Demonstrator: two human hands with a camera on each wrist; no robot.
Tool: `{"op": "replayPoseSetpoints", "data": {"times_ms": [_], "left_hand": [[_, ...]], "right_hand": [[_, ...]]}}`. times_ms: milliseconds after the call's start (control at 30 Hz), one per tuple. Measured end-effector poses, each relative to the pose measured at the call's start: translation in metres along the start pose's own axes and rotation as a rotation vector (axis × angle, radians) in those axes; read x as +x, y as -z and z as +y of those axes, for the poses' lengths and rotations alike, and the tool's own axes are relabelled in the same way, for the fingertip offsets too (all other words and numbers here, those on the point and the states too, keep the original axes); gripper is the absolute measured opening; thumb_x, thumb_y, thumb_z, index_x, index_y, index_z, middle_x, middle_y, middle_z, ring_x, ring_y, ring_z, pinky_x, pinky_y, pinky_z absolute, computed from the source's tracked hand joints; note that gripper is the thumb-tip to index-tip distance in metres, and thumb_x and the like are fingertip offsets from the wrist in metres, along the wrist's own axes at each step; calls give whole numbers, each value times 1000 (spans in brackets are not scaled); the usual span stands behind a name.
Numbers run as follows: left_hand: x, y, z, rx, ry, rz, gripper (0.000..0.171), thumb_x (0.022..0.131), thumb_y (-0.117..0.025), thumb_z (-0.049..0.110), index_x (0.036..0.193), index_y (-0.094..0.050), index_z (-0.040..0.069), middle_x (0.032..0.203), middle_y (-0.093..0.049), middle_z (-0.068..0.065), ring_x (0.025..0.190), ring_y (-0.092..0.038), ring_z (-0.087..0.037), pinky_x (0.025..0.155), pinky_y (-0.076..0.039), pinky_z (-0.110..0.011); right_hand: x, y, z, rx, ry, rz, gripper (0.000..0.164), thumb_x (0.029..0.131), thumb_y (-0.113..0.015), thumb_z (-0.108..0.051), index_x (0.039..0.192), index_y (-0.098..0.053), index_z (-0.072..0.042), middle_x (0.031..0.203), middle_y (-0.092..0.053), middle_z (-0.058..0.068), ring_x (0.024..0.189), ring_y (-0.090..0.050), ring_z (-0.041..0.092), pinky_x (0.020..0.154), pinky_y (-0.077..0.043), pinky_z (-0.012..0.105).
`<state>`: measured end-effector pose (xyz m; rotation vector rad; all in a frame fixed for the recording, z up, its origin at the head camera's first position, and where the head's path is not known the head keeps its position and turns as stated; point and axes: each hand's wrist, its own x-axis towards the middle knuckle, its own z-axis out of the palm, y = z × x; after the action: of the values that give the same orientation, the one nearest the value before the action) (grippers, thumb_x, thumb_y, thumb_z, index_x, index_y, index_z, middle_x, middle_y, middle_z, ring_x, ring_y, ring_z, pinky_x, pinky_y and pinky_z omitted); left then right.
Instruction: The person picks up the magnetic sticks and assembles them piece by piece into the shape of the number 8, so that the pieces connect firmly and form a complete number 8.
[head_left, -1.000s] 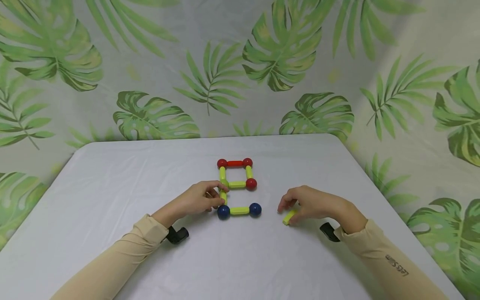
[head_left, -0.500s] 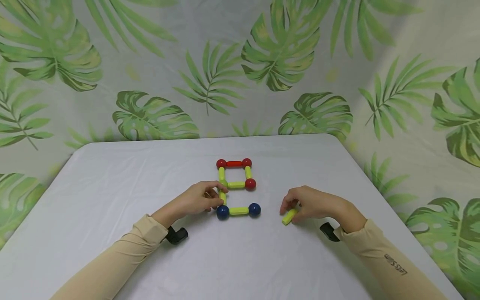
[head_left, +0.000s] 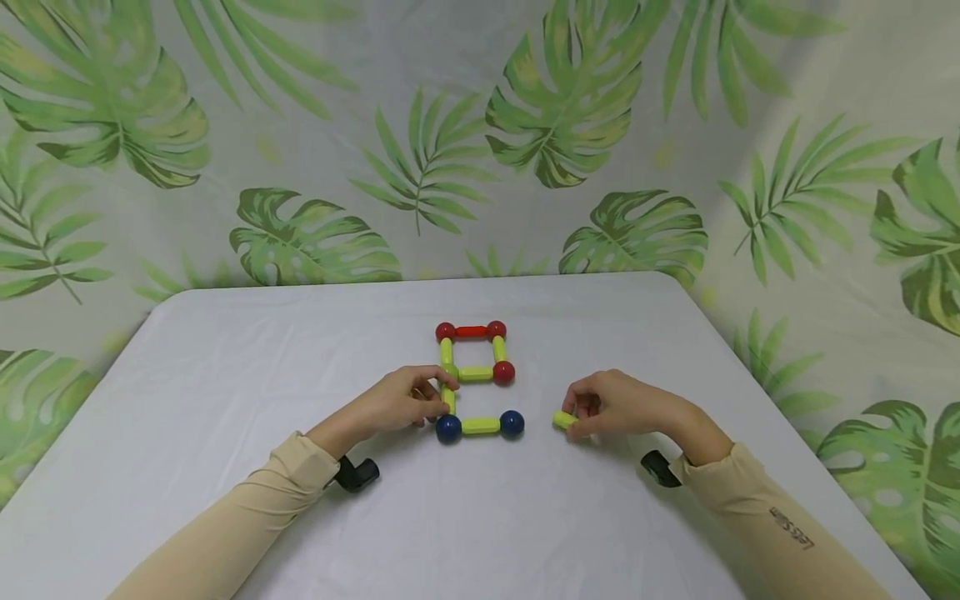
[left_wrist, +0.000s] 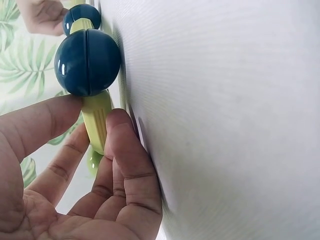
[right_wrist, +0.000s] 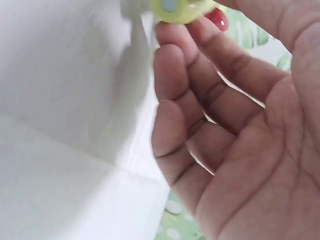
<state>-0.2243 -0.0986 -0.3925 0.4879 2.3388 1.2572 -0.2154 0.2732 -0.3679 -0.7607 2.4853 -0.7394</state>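
My left hand (head_left: 403,398) holds the upright yellow-green magnetic rod (head_left: 448,401) on the left side of a flat ball-and-rod figure. In the left wrist view, thumb and fingers lie on either side of that rod, just below a dark blue ball (left_wrist: 87,62). My right hand (head_left: 622,403) pinches a loose yellow-green magnetic rod (head_left: 563,420) to the right of the figure. The rod's end shows at the top of the right wrist view. Its free end points toward the blue ball (head_left: 512,424) at the figure's lower right, with a gap between.
Red balls (head_left: 504,372) and a red rod (head_left: 471,332) form the figure's upper square, with yellow-green rods at its sides and base. A green ball (head_left: 450,371) sits partly behind my left fingers. White cloth covers the table (head_left: 300,350); a leaf-print curtain (head_left: 420,167) hangs behind.
My right hand has turned the loose rod, so that its free end swings left and away from me. The left hand has stayed on the figure.
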Motion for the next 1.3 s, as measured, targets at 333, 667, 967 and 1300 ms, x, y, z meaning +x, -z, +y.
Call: {"op": "replayPoseSetpoints", "data": {"times_ms": [333,667,967,1300], "left_hand": [[0,0,-3,-16,-3,-4,31,101,-74,14,132,-70,13,96,-66,-7,79,-63,-18,71,-54,-29],[-2,0,-3,-16,-1,-4,31,101,-74,14,132,-70,13,95,-66,-7,78,-62,-17,71,-54,-29],[-1,1,-1,-14,0,-4,31,101,-74,14,132,-70,13,95,-66,-7,78,-62,-17,70,-54,-29],[0,4,-3,-24,-7,-5,31,101,-74,14,132,-70,13,96,-67,-7,78,-62,-17,70,-54,-29]], "right_hand": [[18,-2,-5,107,-50,83,19,96,-79,-28,106,-76,-13,87,-69,-5,84,-60,13,73,-48,25],[43,-10,-12,280,-178,189,36,97,-80,-36,117,-76,-6,93,-77,-2,89,-65,15,82,-48,32],[63,-23,-20,351,-253,237,37,94,-83,-38,113,-79,-6,87,-79,-2,81,-66,14,70,-51,27],[72,-32,-28,421,-299,239,32,96,-82,-33,108,-78,-3,82,-75,-2,78,-65,14,71,-56,25]]}}
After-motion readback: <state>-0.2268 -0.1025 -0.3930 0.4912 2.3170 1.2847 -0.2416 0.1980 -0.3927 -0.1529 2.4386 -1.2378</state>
